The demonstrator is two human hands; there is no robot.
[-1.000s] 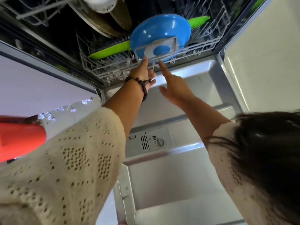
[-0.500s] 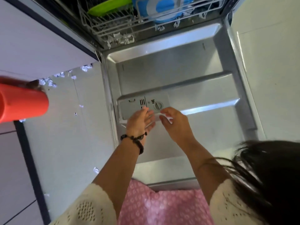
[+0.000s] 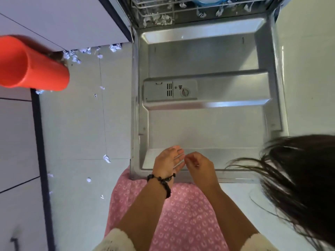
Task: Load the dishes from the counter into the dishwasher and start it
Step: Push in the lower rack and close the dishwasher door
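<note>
Head view looks down on the open stainless-steel dishwasher door (image 3: 208, 127), lying flat. Beyond its far edge, the wire lower rack (image 3: 155, 9) holds a blue dish (image 3: 208, 0), only partly in frame. On the door's middle sits the grey detergent dispenser (image 3: 170, 90). Over its near edge, the left hand (image 3: 167, 163) is flat-fingered and empty; the right hand (image 3: 199, 166) curls loosely, perhaps pinching something tiny.
</note>
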